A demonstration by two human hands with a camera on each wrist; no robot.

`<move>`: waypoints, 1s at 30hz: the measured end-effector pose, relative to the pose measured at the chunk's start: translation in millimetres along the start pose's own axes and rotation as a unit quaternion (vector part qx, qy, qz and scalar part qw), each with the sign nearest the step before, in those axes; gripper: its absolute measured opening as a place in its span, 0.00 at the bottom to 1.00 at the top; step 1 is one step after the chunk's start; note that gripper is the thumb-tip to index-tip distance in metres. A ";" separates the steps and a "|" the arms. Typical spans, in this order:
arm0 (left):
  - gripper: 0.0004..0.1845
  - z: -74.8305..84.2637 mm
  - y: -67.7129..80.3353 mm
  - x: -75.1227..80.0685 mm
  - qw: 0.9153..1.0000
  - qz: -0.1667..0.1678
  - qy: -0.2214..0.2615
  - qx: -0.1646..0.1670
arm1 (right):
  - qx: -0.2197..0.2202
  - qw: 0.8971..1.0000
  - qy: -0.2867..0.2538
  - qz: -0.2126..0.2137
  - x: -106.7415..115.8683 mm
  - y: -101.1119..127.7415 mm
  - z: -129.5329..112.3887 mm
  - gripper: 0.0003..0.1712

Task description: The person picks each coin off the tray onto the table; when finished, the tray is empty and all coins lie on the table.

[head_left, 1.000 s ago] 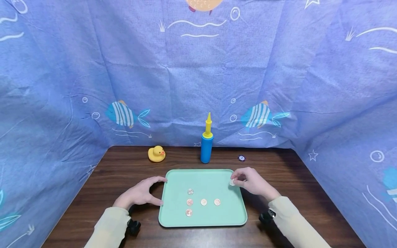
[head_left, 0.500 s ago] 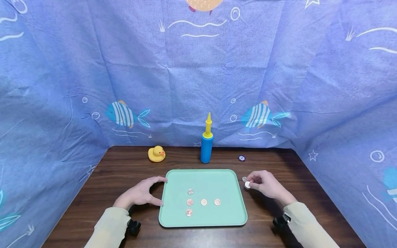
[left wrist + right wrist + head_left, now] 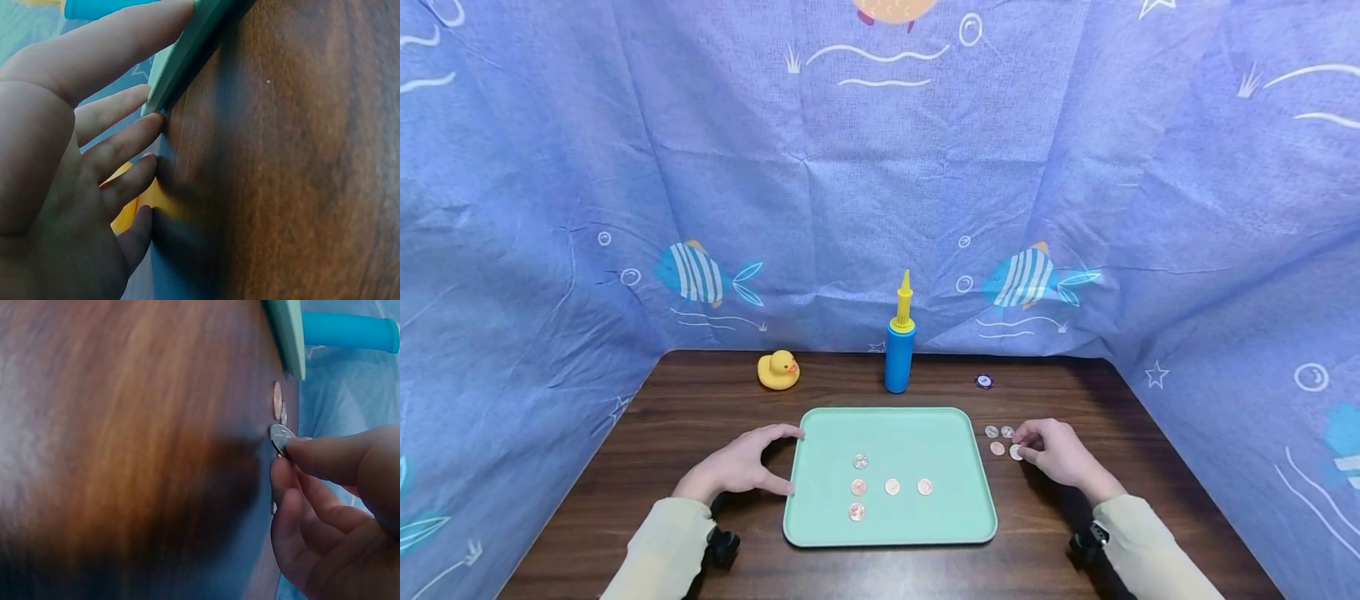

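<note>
we see an evenly lit, bright head view with soft light from above, faint shadows under the hands and tray (image 3: 891, 533), and curved wide-angle bending at the edges. both wrist views are blurred, the table (image 3: 125, 456) smeared, with dark shadow beneath the fingers.

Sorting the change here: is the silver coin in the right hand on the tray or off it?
Off it. The right hand pinches the silver coin at the table, right of the tray.
</note>
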State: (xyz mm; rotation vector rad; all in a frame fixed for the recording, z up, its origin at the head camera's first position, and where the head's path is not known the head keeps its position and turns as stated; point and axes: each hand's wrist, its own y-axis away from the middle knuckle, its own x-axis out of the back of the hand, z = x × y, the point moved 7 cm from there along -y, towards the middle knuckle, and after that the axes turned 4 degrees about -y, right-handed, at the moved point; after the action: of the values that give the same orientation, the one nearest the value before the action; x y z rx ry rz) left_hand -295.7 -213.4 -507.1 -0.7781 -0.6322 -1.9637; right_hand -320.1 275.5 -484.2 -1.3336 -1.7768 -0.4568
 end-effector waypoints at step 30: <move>0.46 1.5 1.5 0.8 1.000 0.001 -0.004 -0.004 | -0.033 0.998 0.045 0.009 -4.9 1.3 8.1 0.05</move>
State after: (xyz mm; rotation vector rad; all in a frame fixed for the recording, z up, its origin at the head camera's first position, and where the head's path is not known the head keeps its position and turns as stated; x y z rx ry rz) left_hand -294.3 -213.5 -505.3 -0.7916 -0.6277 -1.9640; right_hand -321.8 278.8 -492.9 -1.3522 -1.6870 -0.5609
